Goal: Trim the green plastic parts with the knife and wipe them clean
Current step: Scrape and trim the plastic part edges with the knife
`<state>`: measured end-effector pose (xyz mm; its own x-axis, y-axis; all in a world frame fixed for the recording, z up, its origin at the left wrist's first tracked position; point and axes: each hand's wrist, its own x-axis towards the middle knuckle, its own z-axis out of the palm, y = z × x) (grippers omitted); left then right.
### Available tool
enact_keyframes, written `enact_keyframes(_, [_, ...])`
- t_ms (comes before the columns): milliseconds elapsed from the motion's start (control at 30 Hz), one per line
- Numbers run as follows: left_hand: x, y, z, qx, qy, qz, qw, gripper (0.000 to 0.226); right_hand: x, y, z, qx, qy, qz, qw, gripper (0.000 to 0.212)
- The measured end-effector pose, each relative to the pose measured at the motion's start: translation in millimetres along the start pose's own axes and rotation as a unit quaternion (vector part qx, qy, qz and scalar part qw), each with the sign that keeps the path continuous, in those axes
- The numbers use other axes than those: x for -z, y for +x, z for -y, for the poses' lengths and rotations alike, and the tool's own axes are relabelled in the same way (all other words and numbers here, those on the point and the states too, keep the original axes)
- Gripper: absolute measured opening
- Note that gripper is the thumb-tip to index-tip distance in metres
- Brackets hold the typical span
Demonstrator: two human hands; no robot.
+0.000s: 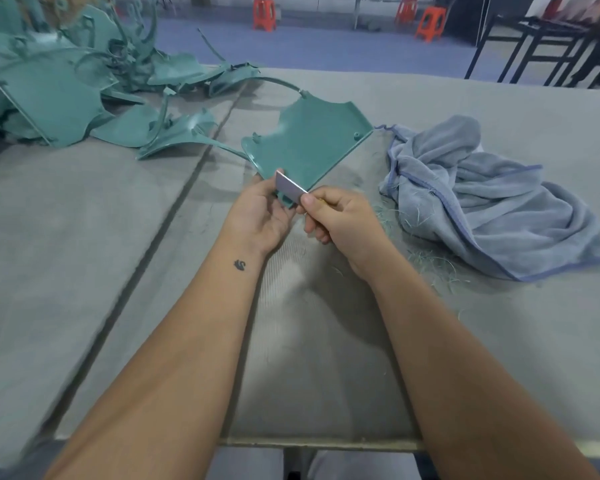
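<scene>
1. Left hand [262, 211] grips the near corner of the green plastic part [305, 147], holding it tilted above the table [84, 237], probably to present the lower edge to the blade.
2. Right hand [340, 216] pinches the knife [290, 188] between thumb and fingers; its flat, pale metal blade lies against the part's near edge, apparently a trimming position.
3. The part is a thin, smooth, matte panel with curved cut-outs and small raised bosses.
4. Grey-blue towel [482, 199], soft and crumpled, lies just right of the hands, likely for wiping; fine green shavings [426, 261] lie beside it.
5. Pile of green parts [59, 84] lies far left, probably untrimmed.
</scene>
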<state>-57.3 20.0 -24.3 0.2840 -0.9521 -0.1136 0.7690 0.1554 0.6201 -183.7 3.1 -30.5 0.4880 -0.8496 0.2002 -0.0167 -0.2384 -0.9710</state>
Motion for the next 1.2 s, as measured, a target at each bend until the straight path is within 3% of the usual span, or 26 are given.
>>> enact_keyframes(133, [-0.5,-1.4,0.3,0.021,-0.063,-0.002,0.998,0.023,1.7,-1.6,-0.2,0.003,-0.029,0.015,0.999,0.021])
enact_keyframes(400, [-1.5,-3.2,-0.3,0.008,-0.078,-0.012,0.997,0.024,-1.4,-0.6,-2.2,0.015,-0.069,0.001,0.998,0.025])
enact_keyframes(833, [-5.0,0.7,7.4,-0.019,-0.065,0.013,0.998,0.020,-0.1,-3.2,-3.1,0.018,-0.009,-0.070,0.997,0.027])
enact_keyframes(1200, [-6.3,1.1,8.5,-0.018,-0.062,0.012,0.998,0.021,1.3,-3.4,-4.6,0.019,0.011,-0.085,0.996,0.028])
